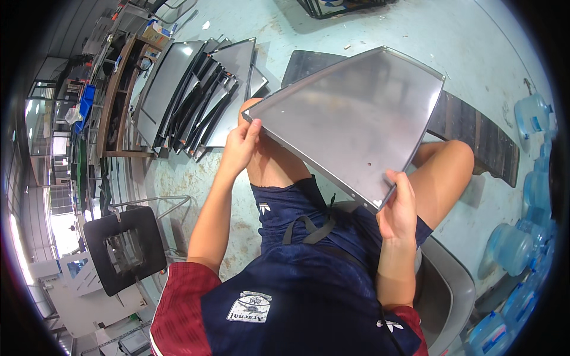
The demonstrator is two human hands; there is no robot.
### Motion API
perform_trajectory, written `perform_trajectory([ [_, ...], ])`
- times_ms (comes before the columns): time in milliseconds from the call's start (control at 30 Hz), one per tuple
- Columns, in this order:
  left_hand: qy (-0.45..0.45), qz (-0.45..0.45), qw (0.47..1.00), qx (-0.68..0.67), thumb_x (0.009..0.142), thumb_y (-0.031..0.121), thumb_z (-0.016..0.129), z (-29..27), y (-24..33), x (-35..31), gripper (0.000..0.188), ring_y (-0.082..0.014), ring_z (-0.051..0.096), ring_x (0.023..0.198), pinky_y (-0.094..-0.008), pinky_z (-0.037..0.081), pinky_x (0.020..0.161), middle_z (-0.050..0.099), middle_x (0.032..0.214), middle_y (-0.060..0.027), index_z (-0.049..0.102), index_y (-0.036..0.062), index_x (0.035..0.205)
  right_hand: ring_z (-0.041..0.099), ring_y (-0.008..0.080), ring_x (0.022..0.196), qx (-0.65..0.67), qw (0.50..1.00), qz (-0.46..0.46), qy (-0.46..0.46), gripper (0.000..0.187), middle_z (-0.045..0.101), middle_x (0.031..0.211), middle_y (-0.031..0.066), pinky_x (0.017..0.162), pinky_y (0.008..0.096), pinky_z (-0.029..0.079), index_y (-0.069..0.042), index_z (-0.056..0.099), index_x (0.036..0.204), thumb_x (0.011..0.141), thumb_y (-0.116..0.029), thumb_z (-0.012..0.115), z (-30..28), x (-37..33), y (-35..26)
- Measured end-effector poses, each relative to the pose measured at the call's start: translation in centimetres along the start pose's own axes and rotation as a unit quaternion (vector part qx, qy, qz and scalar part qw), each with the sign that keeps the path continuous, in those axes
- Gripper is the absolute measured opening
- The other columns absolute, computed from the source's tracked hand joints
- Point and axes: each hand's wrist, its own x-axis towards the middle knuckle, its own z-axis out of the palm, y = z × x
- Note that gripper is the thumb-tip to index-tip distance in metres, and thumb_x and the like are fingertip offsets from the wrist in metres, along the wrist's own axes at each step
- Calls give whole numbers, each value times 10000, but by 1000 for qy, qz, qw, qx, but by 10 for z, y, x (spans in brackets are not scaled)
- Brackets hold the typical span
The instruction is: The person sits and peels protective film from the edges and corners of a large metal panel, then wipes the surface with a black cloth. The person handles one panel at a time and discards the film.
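Observation:
A flat grey metal panel (350,113) with a thin folded rim and a small hole lies tilted above my knees, held in both hands. My left hand (240,145) grips its near left corner, thumb on the edge. At the near right corner my right hand (399,207) is closed round the edge, thumb on the upper face and the other fingers mostly hidden beneath. Under the panel's far side, a dark slatted board (475,133) shows in part on the floor.
Several similar panels (202,89) lean in a stack at the left, beside a wooden shelf (116,101). A black-seated stool (124,246) stands at the lower left. Blue water jugs (510,249) line the right side. A black crate (332,7) sits at the top. I sit on a grey chair (454,285).

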Motion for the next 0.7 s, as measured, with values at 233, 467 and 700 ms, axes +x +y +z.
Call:
perform_trajectory([
  [233, 67, 100, 986, -118, 1093, 336, 545, 24, -10, -10, 477, -89, 531, 680, -280, 430, 631, 585, 706, -7, 607, 6, 755, 676, 232, 1060, 9, 1000, -12, 6, 258, 636, 1164, 128, 895, 412, 594, 12, 551, 1190, 995, -156, 575, -1, 3, 1],
  [467, 186, 152, 968, 80, 966, 153, 662, 24, -12, -10, 310, -279, 560, 592, -384, 459, 593, 587, 647, -166, 627, -30, 718, 668, 206, 1029, 2, 1000, -3, -31, 242, 640, 1131, 101, 834, 375, 600, 7, 565, 1174, 986, -143, 587, -8, 2, 11],
  [700, 168, -65, 983, 25, 840, 272, 709, 16, -10, -18, 311, -208, 687, 648, -404, 548, 646, 706, 703, -188, 748, -36, 851, 671, 210, 1034, -24, 997, 8, 71, 236, 683, 1109, 98, 896, 352, 570, -30, 641, 1128, 931, -159, 656, -30, 11, 21],
])
